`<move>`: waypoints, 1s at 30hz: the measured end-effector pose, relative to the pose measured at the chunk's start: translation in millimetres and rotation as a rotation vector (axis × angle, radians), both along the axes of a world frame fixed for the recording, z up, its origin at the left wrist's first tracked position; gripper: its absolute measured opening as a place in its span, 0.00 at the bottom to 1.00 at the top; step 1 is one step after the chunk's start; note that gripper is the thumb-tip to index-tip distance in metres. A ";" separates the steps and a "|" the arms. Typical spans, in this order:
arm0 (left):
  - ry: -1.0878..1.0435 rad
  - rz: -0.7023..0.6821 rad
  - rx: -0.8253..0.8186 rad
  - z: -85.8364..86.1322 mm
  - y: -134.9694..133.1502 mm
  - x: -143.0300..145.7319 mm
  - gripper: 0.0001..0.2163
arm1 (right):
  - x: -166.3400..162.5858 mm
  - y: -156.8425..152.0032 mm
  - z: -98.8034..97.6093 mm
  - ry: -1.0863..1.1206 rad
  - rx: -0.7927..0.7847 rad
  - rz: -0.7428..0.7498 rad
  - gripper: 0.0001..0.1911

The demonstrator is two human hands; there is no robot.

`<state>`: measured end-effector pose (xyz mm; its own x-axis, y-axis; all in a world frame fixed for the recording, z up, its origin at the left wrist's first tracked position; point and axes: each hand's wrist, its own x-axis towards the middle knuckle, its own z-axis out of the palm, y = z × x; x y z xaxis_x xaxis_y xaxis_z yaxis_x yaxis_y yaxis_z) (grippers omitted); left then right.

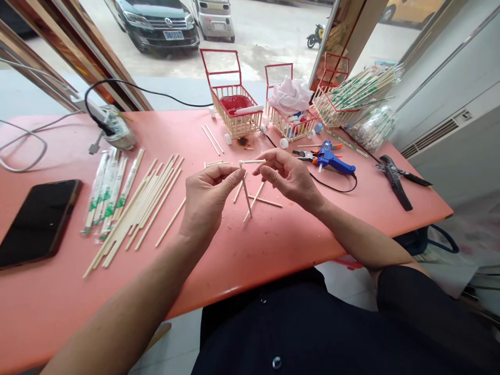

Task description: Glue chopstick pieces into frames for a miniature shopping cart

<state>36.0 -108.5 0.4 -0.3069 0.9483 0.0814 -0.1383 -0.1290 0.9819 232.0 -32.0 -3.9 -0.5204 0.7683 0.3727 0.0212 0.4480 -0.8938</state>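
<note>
Nearest us, our dark shirt (289, 323), fastened with round shiny buttons, meets the smooth pink worktop (281, 245). Our bare forearms slant inward over its edge, wrists raised. Our left hand (207, 195) pinches the top of a joined stick piece (247, 195) between thumb and forefinger. The piece is pale and slender: one long leg slants down toward the worktop, while a short bar points toward our right hand (291, 179). That hand is half curled, thumb and fingers around the bar's end; we cannot tell how firmly it grips.

To our left lie a glossy black phone (37, 221), a fan of straight, matte loose sticks (144, 208) and green-printed, crinkly plastic-wrapped sticks (111, 187). Beyond our right hand rests a blue glue gun (334, 159). Farther back stand three slatted carts (242, 126) with red rims and handles; the leftmost holds something red, the middle one crumpled whitish plastic, the rightmost wrapped sticks. Outside the window, a dark car (160, 26) is parked.
</note>
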 end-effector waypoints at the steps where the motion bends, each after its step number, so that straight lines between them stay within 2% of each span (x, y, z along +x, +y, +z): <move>1: 0.008 0.008 0.000 0.1 -0.2 0.4 0.10 | -0.2 -0.6 0.4 0.006 0.001 -0.008 0.31; 13: 0.137 0.007 0.061 2.6 -4.3 8.0 0.10 | -6.2 -9.8 10.0 0.072 0.024 -0.044 0.28; 16: 0.252 0.045 0.130 4.4 -6.9 8.6 0.08 | -6.6 -10.4 10.7 0.079 0.032 -0.072 0.28; 19: 0.446 0.138 0.288 10.7 -11.4 8.7 0.11 | -6.5 -11.2 10.2 0.075 0.058 -0.096 0.27; 22: 0.617 0.172 0.421 17.8 -13.6 9.6 0.11 | -6.0 -13.5 11.7 0.064 0.102 -0.114 0.26; 26: 0.729 0.176 0.455 21.9 -9.6 11.5 0.07 | -6.1 -17.1 16.1 0.027 0.149 -0.144 0.27; 30: 0.753 0.165 0.453 22.4 -4.8 11.3 0.08 | -7.1 -18.7 17.6 0.020 0.175 -0.151 0.28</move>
